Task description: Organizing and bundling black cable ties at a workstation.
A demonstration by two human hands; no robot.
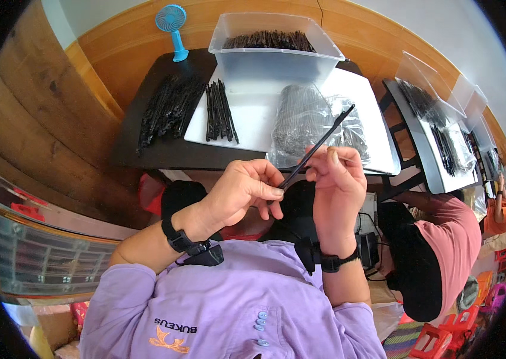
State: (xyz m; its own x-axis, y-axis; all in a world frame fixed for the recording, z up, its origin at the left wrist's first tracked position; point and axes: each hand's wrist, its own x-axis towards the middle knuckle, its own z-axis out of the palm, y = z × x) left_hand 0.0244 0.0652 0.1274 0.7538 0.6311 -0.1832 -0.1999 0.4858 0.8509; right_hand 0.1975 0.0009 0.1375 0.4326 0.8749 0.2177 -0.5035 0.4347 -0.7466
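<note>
Between the thumb and fingers of my left hand is the lower end of a thin black stick, which slants up to the right. Beside it, my right hand has thumb and forefinger pinched together near the stick's middle; what they pinch, if anything, is too small to make out. Past my hands, clear plastic bags lie on a white board. A small row of black sticks rests on the board's left part, and a larger pile of black sticks lies left of it.
A clear plastic bin holding many dark sticks stands at the back of the black table. A blue handheld fan stands at its far left corner. To the right, a person in pink sits by another table. Red stools are at lower right.
</note>
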